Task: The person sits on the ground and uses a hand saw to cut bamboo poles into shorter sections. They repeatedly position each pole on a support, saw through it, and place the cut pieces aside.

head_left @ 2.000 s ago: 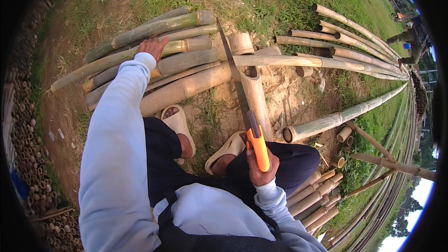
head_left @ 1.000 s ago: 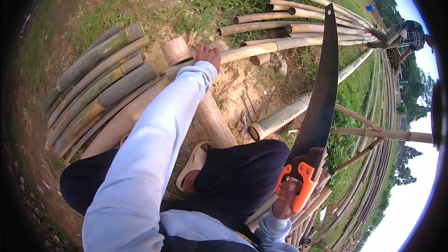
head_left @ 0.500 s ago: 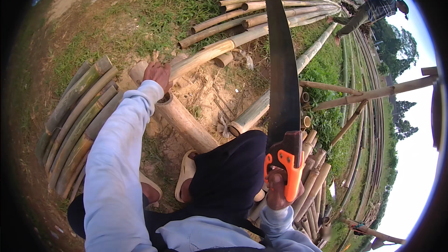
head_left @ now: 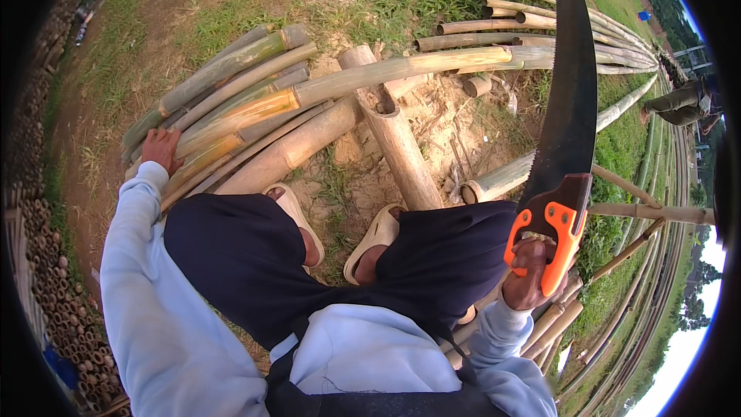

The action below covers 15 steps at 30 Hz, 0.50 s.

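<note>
A handsaw (head_left: 567,100) with a dark, toothed blade and an orange-and-brown handle stands upright at the right. My right hand (head_left: 529,270) is closed around its handle, the blade raised away from the bamboo. A long bamboo pole (head_left: 401,69) runs across the thick bamboo support (head_left: 405,150), over its notched upper part. At the far left my left hand (head_left: 160,150) curls over the near end of this pole, above a bundle of cut bamboo lengths (head_left: 239,58). Its thumb is partly hidden.
More long poles (head_left: 509,27) lie on the grass at the back right. A thick pole (head_left: 502,181) lies right of the support. Cut bamboo pieces (head_left: 552,324) are piled beside my right arm. A person (head_left: 683,104) stands at the far right. Stacked bamboo (head_left: 58,278) lines the left edge.
My left hand has moved from beside the support to the far left, and the pole now reaches left over the cut lengths. The saw stays raised in my right hand. The view has shifted left.
</note>
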### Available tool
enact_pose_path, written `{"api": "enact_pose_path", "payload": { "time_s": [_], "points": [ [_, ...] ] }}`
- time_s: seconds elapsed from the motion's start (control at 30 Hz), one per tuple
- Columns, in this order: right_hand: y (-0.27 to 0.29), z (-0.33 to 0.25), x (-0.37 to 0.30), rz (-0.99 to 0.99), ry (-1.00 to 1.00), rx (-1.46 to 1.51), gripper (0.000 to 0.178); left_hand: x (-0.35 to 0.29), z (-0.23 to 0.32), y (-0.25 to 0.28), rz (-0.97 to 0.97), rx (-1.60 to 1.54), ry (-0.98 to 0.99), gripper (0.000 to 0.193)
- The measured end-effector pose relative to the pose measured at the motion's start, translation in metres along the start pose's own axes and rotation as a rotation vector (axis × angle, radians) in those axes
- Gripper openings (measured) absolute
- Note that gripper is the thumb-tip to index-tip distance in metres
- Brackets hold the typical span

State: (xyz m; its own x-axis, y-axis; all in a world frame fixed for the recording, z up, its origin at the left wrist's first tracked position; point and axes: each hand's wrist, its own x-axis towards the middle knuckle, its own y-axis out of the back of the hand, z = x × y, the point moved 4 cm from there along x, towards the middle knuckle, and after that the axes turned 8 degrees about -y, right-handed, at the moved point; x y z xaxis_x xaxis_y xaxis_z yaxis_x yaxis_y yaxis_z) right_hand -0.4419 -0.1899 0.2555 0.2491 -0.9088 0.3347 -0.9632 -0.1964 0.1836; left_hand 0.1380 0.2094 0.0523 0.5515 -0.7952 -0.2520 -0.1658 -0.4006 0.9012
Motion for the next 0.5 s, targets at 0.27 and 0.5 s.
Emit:
{"api": "enact_pose_path", "payload": {
  "time_s": [0.27, 0.5],
  "points": [
    [-0.022, 0.014, 0.001, -0.125, 0.015, -0.026, 0.018, -0.113, 0.037, -0.090, -0.034, -0.278, 0.915, 0.056],
    [-0.049, 0.011, -0.002, -0.216, -0.069, 0.038, 0.019, -0.063, 0.150, -0.132, 0.185, -0.608, 0.553, 0.065]
  ]
}}
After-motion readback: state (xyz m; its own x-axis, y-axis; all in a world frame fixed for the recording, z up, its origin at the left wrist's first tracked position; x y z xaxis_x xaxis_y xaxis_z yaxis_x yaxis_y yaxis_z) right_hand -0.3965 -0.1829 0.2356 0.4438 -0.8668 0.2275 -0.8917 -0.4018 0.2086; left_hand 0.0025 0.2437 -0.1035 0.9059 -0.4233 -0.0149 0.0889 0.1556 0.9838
